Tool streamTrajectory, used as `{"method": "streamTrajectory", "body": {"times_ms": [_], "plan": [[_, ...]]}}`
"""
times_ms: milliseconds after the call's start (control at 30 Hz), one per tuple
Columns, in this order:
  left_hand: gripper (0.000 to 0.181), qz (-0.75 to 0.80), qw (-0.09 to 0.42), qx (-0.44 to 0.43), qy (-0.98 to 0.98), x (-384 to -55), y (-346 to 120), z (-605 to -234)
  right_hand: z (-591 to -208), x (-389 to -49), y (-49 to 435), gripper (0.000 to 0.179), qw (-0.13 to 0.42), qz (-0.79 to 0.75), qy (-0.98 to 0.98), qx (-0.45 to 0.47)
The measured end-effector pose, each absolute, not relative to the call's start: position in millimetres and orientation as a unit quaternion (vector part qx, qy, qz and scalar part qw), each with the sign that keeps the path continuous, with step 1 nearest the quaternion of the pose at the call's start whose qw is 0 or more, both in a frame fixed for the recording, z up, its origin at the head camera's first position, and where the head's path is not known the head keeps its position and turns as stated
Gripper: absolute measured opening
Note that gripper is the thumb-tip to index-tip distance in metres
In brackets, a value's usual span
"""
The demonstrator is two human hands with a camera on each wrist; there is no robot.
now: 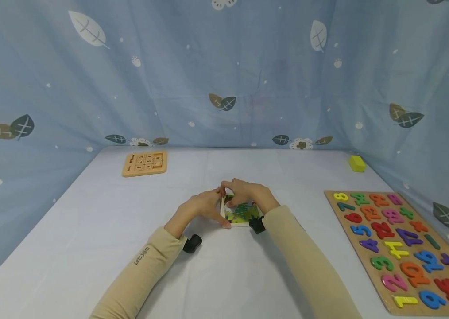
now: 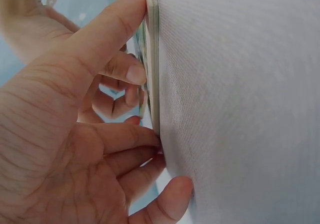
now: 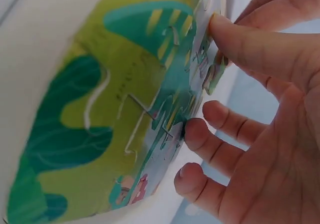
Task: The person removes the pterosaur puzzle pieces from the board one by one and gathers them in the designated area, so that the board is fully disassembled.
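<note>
A small jigsaw puzzle (image 1: 244,213) with a green picture lies in a pale frame at the middle of the table. My left hand (image 1: 205,204) grips the frame's left side, thumb at the near corner and fingers near the far one. In the left wrist view the frame's edge (image 2: 154,59) runs between that thumb and the fingers. Over the puzzle's far left part, my right hand (image 1: 244,192) has thumb and forefinger bent around a puzzle piece (image 3: 215,78), which looks tilted up from the picture. The right hand's other fingers (image 3: 205,184) are loosely bent beside the puzzle.
At the back left lies a wooden sliding number puzzle (image 1: 145,163). A yellow block (image 1: 357,163) sits at the back right. A board of coloured numbers (image 1: 368,248) covers the right side of the white table (image 1: 89,248). A blue patterned curtain (image 1: 192,66) hangs behind.
</note>
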State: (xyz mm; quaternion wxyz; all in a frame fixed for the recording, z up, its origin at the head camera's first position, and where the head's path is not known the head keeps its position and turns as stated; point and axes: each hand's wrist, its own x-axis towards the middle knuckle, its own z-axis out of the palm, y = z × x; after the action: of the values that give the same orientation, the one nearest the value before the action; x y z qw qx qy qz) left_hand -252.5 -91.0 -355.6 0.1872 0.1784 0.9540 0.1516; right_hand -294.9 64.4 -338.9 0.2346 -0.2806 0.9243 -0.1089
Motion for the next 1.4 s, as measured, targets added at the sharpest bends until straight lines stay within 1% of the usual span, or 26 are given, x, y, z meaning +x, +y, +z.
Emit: {"method": "streamTrajectory", "body": {"times_ms": [133,233,467,633,867,1033,1200,1400], "plan": [[0.116,0.147,0.192,0.175,0.954,-253,-90,-356,-341,-295,66,0.031,0.221,-0.138,0.918,-0.300],[0.117,0.143,0.192,0.172,0.956,-253,-89,-356,-345,-294,69,0.031,0.190,-0.155,0.918,-0.312],[0.112,0.136,0.193,0.171,0.956,-254,-89,-356,-347,-290,68,0.027,0.115,-0.165,0.926,-0.319],[0.111,0.143,0.194,0.173,0.955,-253,-89,-354,-347,-288,69,0.025,0.079,-0.168,0.925,-0.332],[0.109,0.128,0.198,0.174,0.956,-254,-88,-354,-345,-285,82,0.026,0.068,-0.193,0.929,-0.308],[0.111,0.126,0.196,0.184,0.955,-254,-90,-352,-341,-285,98,0.030,0.063,-0.215,0.931,-0.288],[0.112,0.130,0.196,0.191,0.953,-254,-90,-351,-340,-284,117,0.033,0.044,-0.235,0.934,-0.264],[0.107,0.125,0.195,0.196,0.953,-257,-90,-355,-343,-283,140,0.031,0.027,-0.264,0.934,-0.238]]}}
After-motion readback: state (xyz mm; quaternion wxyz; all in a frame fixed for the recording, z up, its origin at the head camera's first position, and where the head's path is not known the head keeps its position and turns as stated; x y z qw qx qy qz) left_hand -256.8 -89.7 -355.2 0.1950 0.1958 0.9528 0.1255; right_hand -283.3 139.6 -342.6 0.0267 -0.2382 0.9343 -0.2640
